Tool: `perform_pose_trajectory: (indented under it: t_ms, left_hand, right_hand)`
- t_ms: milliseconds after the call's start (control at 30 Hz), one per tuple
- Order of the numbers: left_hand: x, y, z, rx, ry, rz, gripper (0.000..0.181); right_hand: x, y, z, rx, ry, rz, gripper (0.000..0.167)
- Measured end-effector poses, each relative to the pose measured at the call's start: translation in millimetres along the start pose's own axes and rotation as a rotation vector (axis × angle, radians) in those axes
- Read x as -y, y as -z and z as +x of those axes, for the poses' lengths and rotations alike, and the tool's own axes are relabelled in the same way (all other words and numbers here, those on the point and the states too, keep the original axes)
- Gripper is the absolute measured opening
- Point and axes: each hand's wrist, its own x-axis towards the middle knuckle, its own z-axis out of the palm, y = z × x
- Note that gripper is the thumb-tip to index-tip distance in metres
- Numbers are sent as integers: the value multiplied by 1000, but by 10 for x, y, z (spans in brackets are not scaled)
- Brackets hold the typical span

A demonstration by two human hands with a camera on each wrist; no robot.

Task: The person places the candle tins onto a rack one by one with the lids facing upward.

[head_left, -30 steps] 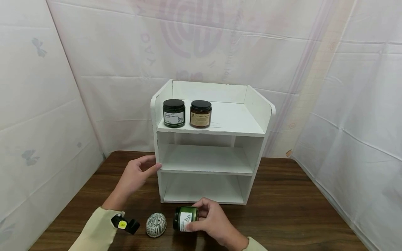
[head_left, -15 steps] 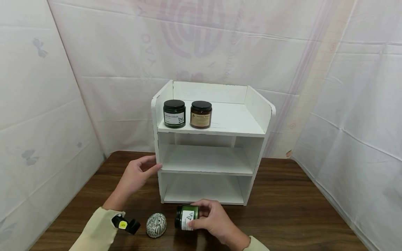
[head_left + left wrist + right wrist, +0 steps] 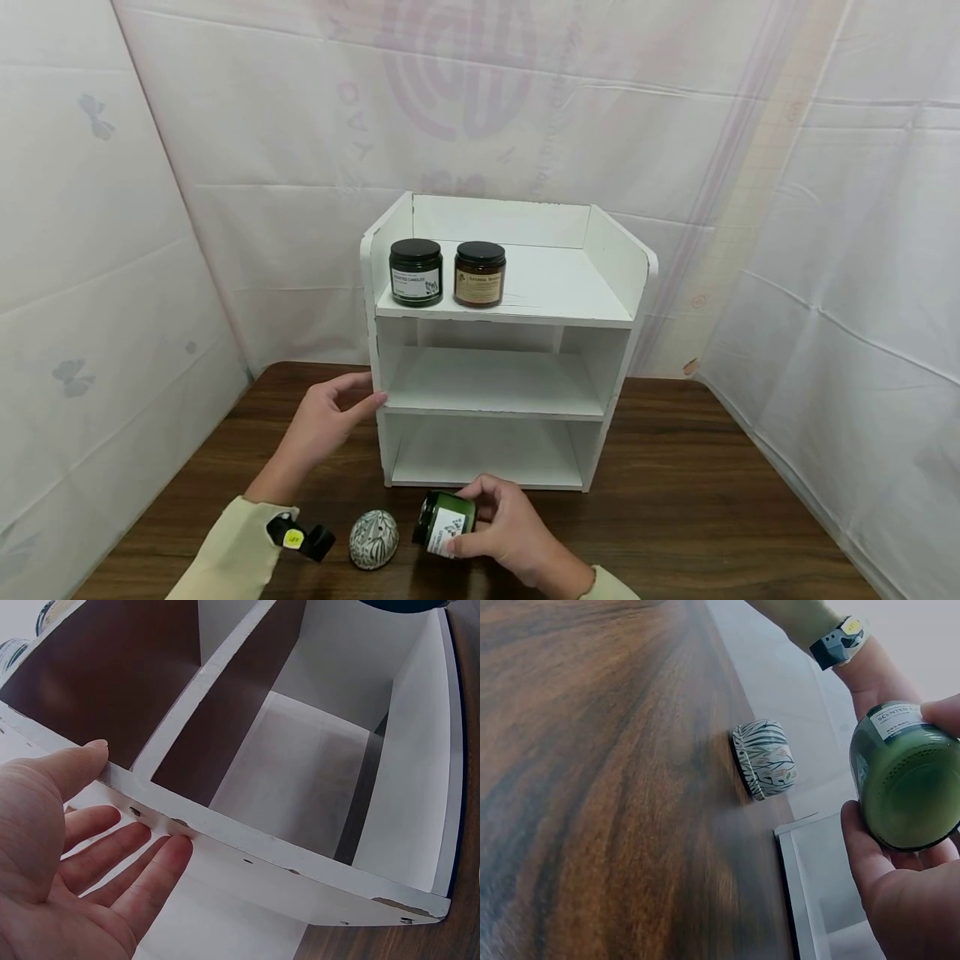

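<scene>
My right hand (image 3: 513, 529) grips a green glass scented candle jar (image 3: 451, 521) with a black lid and white label. The jar is tilted on its side just above the table, its lid to the left. Its base and the word "SCENTED" show in the right wrist view. My left hand (image 3: 322, 421) holds the left side panel of a white shelf unit (image 3: 491, 381), thumb over the front edge and fingers against the outer face (image 3: 112, 855). A small rounded container (image 3: 373, 540) with a black-and-white leaf pattern stands left of the jar.
On the top shelf, near its left front, stand a dark green candle jar (image 3: 416, 273) and an amber jar (image 3: 480, 275) with a tan label. The unit rests on a dark wooden table (image 3: 675, 492). White sheets (image 3: 285, 250) surround the table.
The candle jar shifted slightly right, then back left, and has turned in my right hand so its label slants now. My left hand keeps its place on the shelf unit.
</scene>
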Motion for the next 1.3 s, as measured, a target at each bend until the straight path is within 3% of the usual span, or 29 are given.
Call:
perform_pose_trajectory:
  t_ms: [300,533,900,1300]
  left_hand:
    - [45,-19,22,-6,6,31,56]
    - [48,-23,22,0,7,21,55]
    - [18,-9,8,-5,-1,29,51]
    - [37,-24,15,-3,-3,19,53]
  right_hand:
    - [0,0,-20,8,-45,60,57]
    - [6,5,-7,-21,-59,42,52]
    - [22,14,-15,14,-71,32,47]
    - [-13,32,23,59,19,116,61]
